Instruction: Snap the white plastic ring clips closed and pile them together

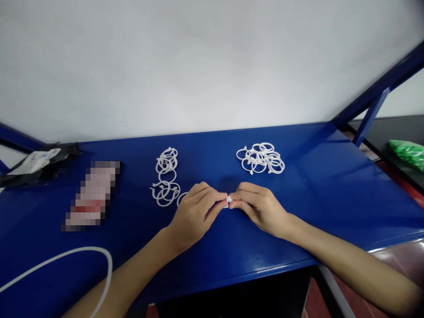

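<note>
Between my two hands a small white plastic ring [228,200] is pinched, most of it hidden by the fingers. My left hand [198,207] grips one side of it with thumb and forefinger, and my right hand [256,205] pinches the other side, fingertips almost meeting. Beyond my left hand lies a loose line of white rings [168,176], some of them with open ends. One more ring [180,198] is partly covered by that hand. Farther back on the right sits a pile of white rings [260,158] with small knobs.
The blue table [311,176] stands against a white wall. At its left are a black plastic package [39,163] and a blurred-out flat item [94,194]. A white cable [82,248] crosses my left forearm. Green bagged goods [409,152] lie on a dark surface at right.
</note>
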`<move>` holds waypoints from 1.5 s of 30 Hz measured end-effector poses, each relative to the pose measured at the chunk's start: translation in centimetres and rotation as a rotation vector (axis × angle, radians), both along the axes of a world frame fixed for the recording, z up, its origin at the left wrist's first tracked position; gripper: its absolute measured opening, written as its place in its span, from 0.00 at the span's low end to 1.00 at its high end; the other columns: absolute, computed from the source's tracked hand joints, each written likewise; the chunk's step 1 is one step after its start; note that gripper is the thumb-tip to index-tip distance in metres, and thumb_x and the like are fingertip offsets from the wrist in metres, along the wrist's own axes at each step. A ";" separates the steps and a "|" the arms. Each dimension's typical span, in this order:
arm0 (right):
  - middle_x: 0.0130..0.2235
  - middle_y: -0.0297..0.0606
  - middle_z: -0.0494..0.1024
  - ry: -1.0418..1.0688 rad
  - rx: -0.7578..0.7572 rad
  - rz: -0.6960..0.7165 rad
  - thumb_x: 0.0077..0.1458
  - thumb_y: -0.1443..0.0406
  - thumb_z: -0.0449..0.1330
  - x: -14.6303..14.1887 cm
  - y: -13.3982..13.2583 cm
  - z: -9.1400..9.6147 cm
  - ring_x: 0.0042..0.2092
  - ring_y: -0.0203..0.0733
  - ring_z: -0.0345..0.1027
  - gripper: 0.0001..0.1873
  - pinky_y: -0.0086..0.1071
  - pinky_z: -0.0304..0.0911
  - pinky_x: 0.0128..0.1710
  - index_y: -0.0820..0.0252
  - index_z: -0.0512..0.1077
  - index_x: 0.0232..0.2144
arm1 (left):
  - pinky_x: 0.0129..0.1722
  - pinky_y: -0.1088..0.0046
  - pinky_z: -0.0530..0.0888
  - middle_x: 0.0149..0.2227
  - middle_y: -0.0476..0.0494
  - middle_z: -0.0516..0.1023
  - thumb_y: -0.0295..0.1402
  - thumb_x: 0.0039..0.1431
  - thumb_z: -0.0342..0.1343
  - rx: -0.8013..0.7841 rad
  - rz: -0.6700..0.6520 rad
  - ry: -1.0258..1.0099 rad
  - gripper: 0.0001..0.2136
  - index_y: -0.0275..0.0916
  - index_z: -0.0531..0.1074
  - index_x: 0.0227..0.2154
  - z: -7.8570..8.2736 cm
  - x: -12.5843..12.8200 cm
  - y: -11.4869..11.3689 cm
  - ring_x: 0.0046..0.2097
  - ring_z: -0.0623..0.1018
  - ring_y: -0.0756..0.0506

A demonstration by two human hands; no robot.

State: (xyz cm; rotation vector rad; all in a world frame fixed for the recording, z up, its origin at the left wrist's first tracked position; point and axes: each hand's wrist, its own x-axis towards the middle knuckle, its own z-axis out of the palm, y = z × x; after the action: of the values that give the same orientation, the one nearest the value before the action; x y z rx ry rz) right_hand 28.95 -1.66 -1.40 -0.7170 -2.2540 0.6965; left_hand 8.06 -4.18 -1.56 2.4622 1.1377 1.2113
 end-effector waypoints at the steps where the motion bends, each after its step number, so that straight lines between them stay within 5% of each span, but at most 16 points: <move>1: 0.32 0.37 0.73 -0.013 0.020 0.001 0.66 0.66 0.54 0.0 -0.1 0.1 0.33 0.35 0.65 0.10 0.29 0.64 0.33 0.63 0.75 0.39 | 0.38 0.71 0.73 0.32 0.49 0.78 0.24 0.64 0.56 0.029 -0.010 0.003 0.03 0.37 0.71 0.38 0.0 0.1 0.0 0.35 0.73 0.50; 12: 0.28 0.38 0.69 -0.189 0.246 0.047 0.69 0.68 0.47 0.4 -0.7 0.1 0.29 0.37 0.57 0.17 0.32 0.57 0.30 0.66 0.75 0.36 | 0.33 0.69 0.71 0.26 0.48 0.74 0.21 0.62 0.56 0.238 -0.030 0.133 0.06 0.36 0.69 0.32 0.2 0.7 -0.7 0.31 0.71 0.48; 17: 0.31 0.39 0.73 -0.210 0.241 0.036 0.69 0.63 0.51 0.5 0.4 0.3 0.32 0.37 0.62 0.15 0.32 0.61 0.33 0.64 0.76 0.40 | 0.35 0.67 0.70 0.30 0.48 0.78 0.26 0.64 0.56 0.221 0.003 0.283 0.02 0.37 0.71 0.34 0.6 0.2 -0.2 0.34 0.74 0.47; 21: 0.33 0.40 0.76 -0.305 0.327 -0.198 0.66 0.58 0.55 2.5 2.4 1.0 0.35 0.41 0.66 0.14 0.34 0.63 0.35 0.62 0.76 0.41 | 0.39 0.62 0.70 0.37 0.43 0.78 0.31 0.66 0.52 0.099 0.173 0.503 0.09 0.36 0.73 0.45 1.0 -1.6 0.8 0.38 0.75 0.42; 27: 0.33 0.41 0.79 -0.529 0.383 -0.613 0.64 0.57 0.57 6.3 5.0 1.8 0.35 0.44 0.65 0.13 0.35 0.58 0.30 0.58 0.76 0.34 | 0.44 0.57 0.67 0.41 0.42 0.77 0.24 0.55 0.49 -0.130 0.232 0.622 0.14 0.41 0.73 0.42 1.6 -4.6 1.6 0.44 0.74 0.38; 37: 0.36 0.42 0.77 -0.559 0.311 -0.631 0.61 0.55 0.61 6.9 5.8 1.0 0.39 0.46 0.65 0.14 0.37 0.62 0.34 0.60 0.76 0.38 | 0.41 0.60 0.64 0.32 0.46 0.77 0.28 0.64 0.48 -0.178 0.235 0.586 0.07 0.40 0.71 0.33 0.0 -4.2 2.4 0.38 0.72 0.41; 45: 0.34 0.43 0.77 -0.417 0.394 -0.674 0.63 0.53 0.58 5.6 4.1 2.5 0.38 0.46 0.65 0.15 0.39 0.63 0.35 0.59 0.75 0.35 | 0.41 0.61 0.66 0.31 0.48 0.77 0.33 0.64 0.54 -0.191 0.304 0.382 0.05 0.40 0.71 0.32 0.7 -3.2 2.0 0.36 0.72 0.43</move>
State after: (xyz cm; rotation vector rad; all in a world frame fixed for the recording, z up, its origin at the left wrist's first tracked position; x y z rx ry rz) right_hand 34.56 2.48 1.13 -1.4043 -2.1827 -0.2348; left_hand 4.90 -2.14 -0.81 2.4986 1.6901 0.6584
